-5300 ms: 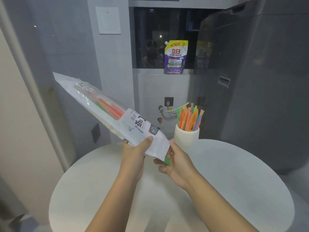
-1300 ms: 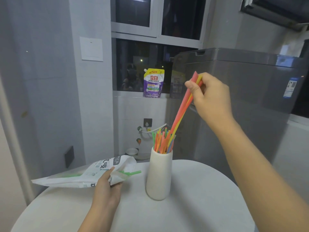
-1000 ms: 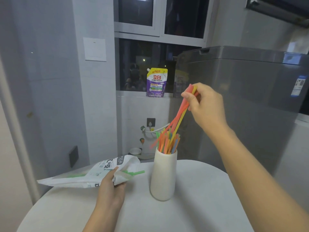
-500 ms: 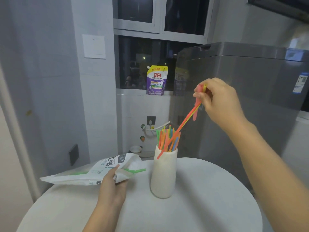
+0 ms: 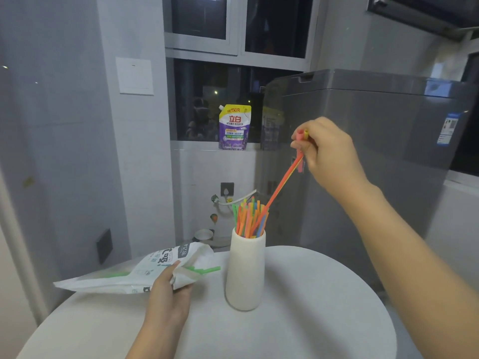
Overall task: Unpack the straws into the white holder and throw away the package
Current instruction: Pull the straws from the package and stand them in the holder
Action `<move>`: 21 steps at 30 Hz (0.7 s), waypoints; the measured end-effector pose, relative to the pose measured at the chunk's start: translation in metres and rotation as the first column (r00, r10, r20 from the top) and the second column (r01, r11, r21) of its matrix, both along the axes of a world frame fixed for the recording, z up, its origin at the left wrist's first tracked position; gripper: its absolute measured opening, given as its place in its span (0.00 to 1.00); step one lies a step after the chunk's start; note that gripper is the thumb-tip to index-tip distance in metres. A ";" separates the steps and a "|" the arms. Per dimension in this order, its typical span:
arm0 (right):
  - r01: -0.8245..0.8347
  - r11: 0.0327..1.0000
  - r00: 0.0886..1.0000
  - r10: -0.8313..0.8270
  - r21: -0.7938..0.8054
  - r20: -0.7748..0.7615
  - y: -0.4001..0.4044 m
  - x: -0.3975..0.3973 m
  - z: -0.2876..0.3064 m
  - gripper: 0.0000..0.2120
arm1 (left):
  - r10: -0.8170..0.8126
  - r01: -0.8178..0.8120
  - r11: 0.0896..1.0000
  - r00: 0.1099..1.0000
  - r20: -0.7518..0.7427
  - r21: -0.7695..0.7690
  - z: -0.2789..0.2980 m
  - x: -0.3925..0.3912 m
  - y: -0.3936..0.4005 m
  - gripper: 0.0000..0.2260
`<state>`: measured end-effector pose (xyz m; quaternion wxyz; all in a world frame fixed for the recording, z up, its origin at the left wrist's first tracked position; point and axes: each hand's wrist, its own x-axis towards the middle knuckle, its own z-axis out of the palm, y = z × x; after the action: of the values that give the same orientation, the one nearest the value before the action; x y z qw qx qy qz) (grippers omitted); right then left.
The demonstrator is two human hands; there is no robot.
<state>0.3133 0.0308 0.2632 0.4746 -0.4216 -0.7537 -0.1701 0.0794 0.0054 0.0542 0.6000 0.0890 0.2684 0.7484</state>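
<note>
My right hand is raised above and to the right of the white holder, its fingers curled round the top ends of a few straws, red, orange and yellow. From my fingertips these slant down and left, and their lower ends sit inside the holder's mouth among the bundle of straws already standing there. The holder stands upright on the round white table, below and left of that hand. My left hand rests low on the table to the holder's left, fingers clenched on the crumpled open end of the package, which stretches away leftward from my grip. One green straw pokes out of the opening just past my fingers, pointing toward the holder without touching it.
</note>
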 end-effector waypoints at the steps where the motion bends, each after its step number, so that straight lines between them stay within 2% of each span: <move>1: -0.015 1.000 1.000 0.015 -0.016 0.012 0.001 -0.003 -0.004 0.05 | 0.000 0.000 1.000 1.000 0.000 -0.001 0.000 -0.001 0.000 0.10; 9: -0.073 0.992 0.994 0.080 -0.100 0.073 0.006 -0.029 -0.026 0.05 | 0.012 -0.012 1.000 1.000 0.013 0.001 0.001 -0.002 -0.001 0.10; 21: 0.026 0.985 0.998 -0.017 -0.171 0.053 0.014 -0.039 -0.027 0.10 | 0.001 -0.001 1.000 1.000 -0.001 -0.018 -0.003 -0.006 0.003 0.10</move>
<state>0.2739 0.0446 0.2358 0.4151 -0.4645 -0.7729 -0.1204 0.0734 0.0087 0.0511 0.6004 0.0838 0.2753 0.7461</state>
